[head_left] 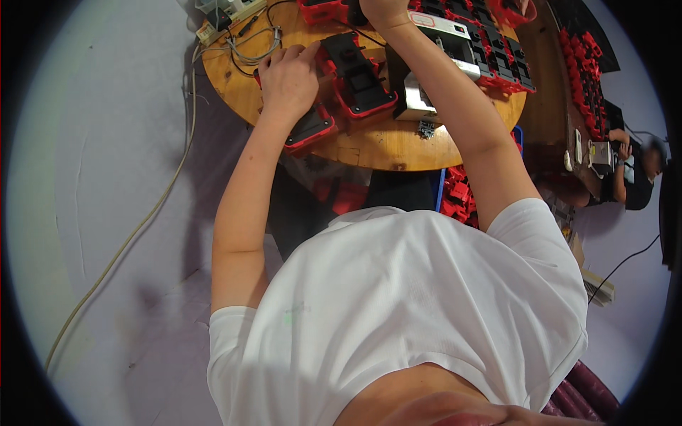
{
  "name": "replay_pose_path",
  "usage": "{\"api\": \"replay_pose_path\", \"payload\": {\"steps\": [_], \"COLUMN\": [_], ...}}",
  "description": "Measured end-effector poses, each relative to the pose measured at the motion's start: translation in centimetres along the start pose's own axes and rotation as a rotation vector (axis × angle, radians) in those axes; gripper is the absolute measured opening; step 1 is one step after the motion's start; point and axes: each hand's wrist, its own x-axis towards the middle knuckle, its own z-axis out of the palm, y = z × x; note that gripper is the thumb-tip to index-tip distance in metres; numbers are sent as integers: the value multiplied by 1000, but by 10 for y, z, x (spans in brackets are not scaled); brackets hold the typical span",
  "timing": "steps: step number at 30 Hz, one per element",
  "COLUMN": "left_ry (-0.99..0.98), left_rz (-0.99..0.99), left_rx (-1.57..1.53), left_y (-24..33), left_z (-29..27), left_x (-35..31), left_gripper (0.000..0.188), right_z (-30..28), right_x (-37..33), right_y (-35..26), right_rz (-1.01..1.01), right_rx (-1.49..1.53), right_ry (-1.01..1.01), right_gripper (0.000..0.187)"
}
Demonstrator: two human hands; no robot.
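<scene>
My left hand (290,77) lies over the far part of a red housing with a black top (312,126) at the table's left side. Its fingers are bent around the housing, covering much of it. Just right of it, a second red and black housing (355,74) lies on the table, long and boxy with a raised black block on top. My right hand (386,10) reaches to the far side, cut by the upper edge of the view, so its fingers are hidden. Beside it are a dark part (357,11) and another red piece (321,11).
A silver-and-white machine (451,35) stands under my right forearm on the round wooden table (376,150). Small screws (425,129) lie near its front edge. Rows of red and black housings (501,57) fill the right. Grey cables (259,48) coil at left. Another person (636,174) sits far right.
</scene>
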Motion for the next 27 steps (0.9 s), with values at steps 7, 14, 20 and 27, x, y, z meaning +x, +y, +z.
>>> {"api": "replay_pose_path", "payload": {"steps": [7,14,20,27], "left_ry": [2,-33,-103,37], "left_rz": [15,13,12,-46], "left_rx": [-24,32,-167,-120], "left_y": [-12,-7,-19,-49], "left_z": [11,7,9,6], "left_x": [-9,-1,3,-19], "left_gripper": [35,34,40,60], "right_z": [-57,-133,-133,-118], "right_x": [-4,-51,-74,-45], "right_y": [-66,-99,-98,-115], "right_rz": [120,112,38,347], "right_rx": [221,-83,-60,-34], "right_ry": [37,-9,47,5], "right_gripper": [34,36,40,38]}}
